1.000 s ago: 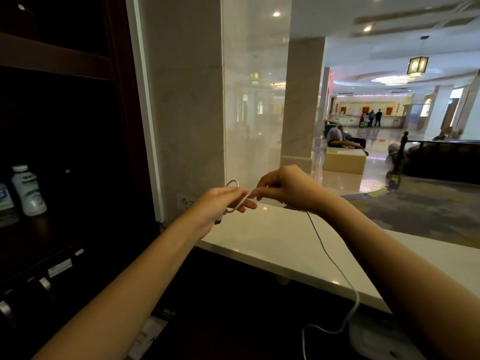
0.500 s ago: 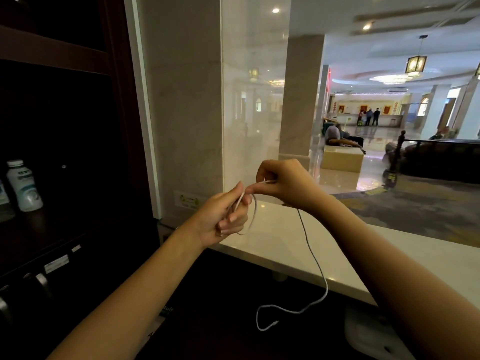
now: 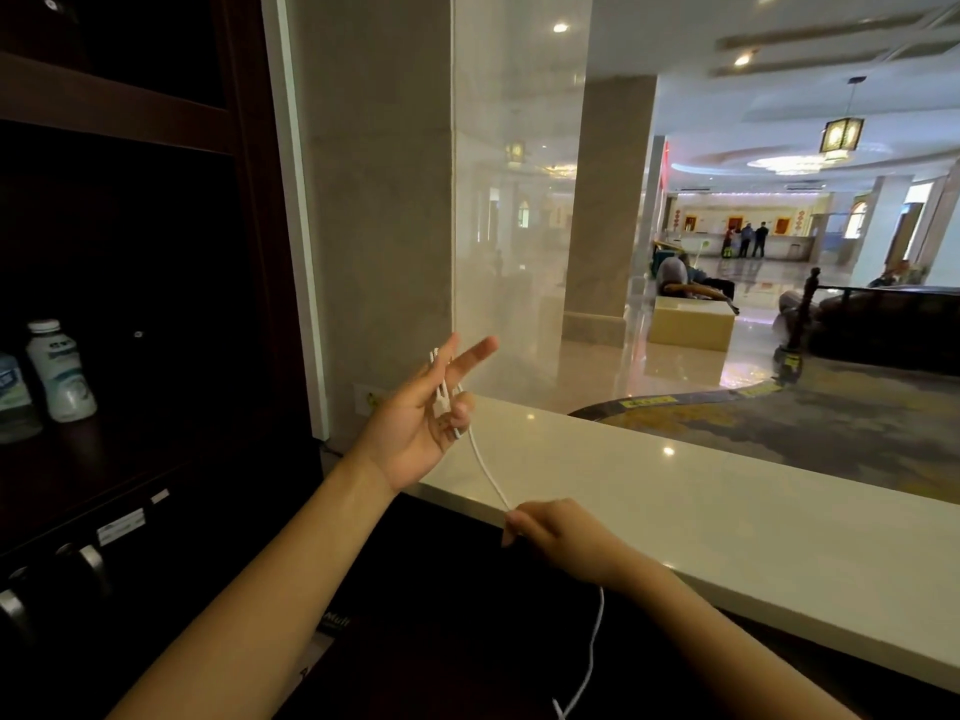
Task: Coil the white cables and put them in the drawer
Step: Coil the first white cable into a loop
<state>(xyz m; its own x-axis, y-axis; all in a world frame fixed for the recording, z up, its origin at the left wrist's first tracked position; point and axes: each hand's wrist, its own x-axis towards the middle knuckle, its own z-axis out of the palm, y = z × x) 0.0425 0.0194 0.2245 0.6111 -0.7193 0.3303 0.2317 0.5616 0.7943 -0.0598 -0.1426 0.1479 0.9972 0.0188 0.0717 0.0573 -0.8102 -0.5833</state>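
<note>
While the left hand (image 3: 415, 423) is held up palm-open in front of the glass, its fingers are spread apart, yet a few short loops of the thin white cable (image 3: 485, 467) sit caught between the index and middle fingers, with the thumb tip pressed against the strands. From there the smooth, round cord runs taut and straight down to the right hand (image 3: 561, 532), which is closed in a loose fist and pinches the cable at its fingertips, just over the near edge of the counter (image 3: 727, 511). Below the right wrist the cord hangs slack in a gentle curve and its end dangles at the bottom edge of the view, over the dark desk surface (image 3: 467, 615). That counter is a glossy, pale stone slab with a squared edge that mirrors the ceiling lights. At the left a dark wooden cabinet (image 3: 130, 252) has an open shelf holding two white plastic bottles (image 3: 60, 371) with pale labels, standing upright side by side. Curved metal handles (image 3: 93, 566) show on the cabinet front below the shelf
</note>
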